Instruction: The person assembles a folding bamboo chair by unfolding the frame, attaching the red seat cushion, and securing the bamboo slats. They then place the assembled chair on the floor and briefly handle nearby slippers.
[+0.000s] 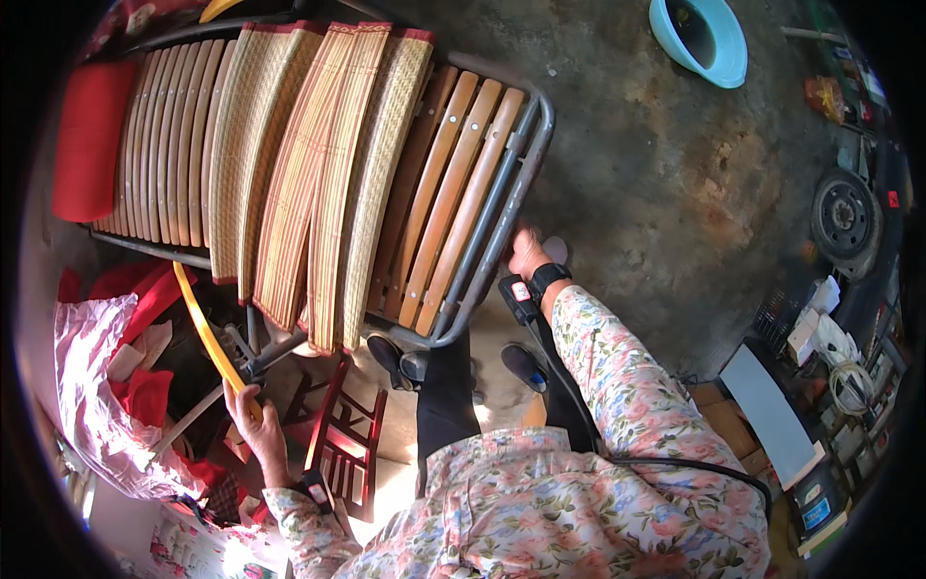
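Far left, one red roll (95,142) on one slatted chair (482,183). Left forearm slants forward, left hand (257,429) curled round one yellow armrest (204,323). Matting (333,174) covers chair's middle, ahead of person. Right arm outstretched, right hand (528,253) at chair's right edge; can't tell grip. One basin (730,53) upper right.

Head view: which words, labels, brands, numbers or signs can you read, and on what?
None reads clearly.
White-and-red label, black device by the right hand: too small.
Blue label, dark box at lower right: too small.
Red tag, right edge: too small.
Pale printed surface, lower left: too blurred.
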Demonstrator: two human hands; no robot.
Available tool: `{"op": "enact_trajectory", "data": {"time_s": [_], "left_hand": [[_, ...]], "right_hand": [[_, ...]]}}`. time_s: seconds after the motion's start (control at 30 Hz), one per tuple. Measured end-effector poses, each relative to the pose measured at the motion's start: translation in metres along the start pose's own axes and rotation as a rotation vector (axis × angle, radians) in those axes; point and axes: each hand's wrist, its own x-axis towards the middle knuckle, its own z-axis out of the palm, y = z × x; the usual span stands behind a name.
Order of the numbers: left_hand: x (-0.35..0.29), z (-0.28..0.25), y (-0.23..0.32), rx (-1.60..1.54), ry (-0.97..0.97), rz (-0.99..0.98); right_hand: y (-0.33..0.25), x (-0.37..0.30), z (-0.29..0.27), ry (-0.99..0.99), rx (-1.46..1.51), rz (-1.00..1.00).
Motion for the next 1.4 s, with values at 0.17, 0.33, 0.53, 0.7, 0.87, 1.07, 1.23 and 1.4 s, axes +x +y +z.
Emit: {"op": "enact_trajectory", "data": {"time_s": [0.17, 0.33, 0.53, 0.7, 0.87, 1.07, 1.23, 1.4], "left_hand": [[-0.001, 0.006, -0.003, 0.11, 0.004, 0.049], [-0.002, 0.011, 0.001, -0.054, 0.004, -0.02], [-0.001, 0.018, 0.014, 0.027, 0.013, -0.002], [-0.002, 0.02, 0.016, 0.024, 0.028, -0.051], [-0.002, 0.014, 0.008, 0.026, -0.013, -0.02], [0.0, 0.007, -0.008, 0.197, 0.019, 0.115], [-0.002, 0.006, -0.007, 0.32, 0.064, 0.095], [-0.004, 0.006, 0.004, 0.336, 0.113, 0.066]], "right_hand": [[0.002, 0.014, 0.005, -0.552, 0.219, 0.234], [0.015, 0.039, -0.01, -0.636, 0.233, 0.232], [-0.001, 0.037, -0.02, -0.584, -1.037, -0.533], [-0.008, 0.026, 0.0, -0.886, 0.263, 0.285], [-0.014, -0.008, -0.008, -0.722, 0.416, 0.413], [-0.022, -0.068, -0.004, -0.541, 0.032, 0.229], [-0.073, -0.133, -0.003, -0.404, -0.131, 0.175], [-0.141, -0.196, 0.011, -0.4, -0.186, -0.008]]}}
